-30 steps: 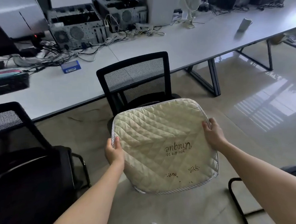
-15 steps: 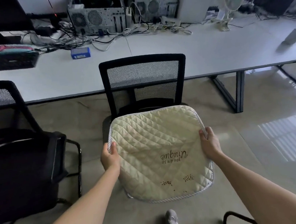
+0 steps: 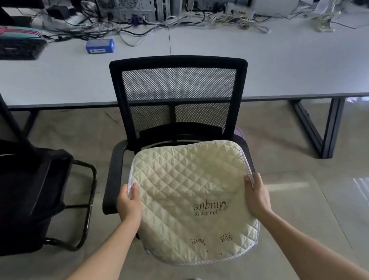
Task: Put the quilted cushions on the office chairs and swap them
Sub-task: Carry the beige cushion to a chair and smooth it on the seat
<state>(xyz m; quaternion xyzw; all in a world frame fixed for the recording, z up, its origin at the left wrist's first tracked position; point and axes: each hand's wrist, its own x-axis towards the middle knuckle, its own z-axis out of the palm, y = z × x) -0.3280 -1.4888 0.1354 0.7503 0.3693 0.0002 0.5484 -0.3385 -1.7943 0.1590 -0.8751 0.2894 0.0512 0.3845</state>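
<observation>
Over the chair (image 3: 178,83), a cream quilted cushion (image 3: 192,196) (lettering upside down, seemingly "Unique").

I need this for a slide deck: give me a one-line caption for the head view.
Left hand and right hand hold a cream quilted cushion by its sides over a black mesh office chair.

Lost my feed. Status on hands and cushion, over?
Left hand and right hand grip cream cushion by its sides. Cushion over mesh chair seat, contact unclear. Seat beneath hidden.
</observation>
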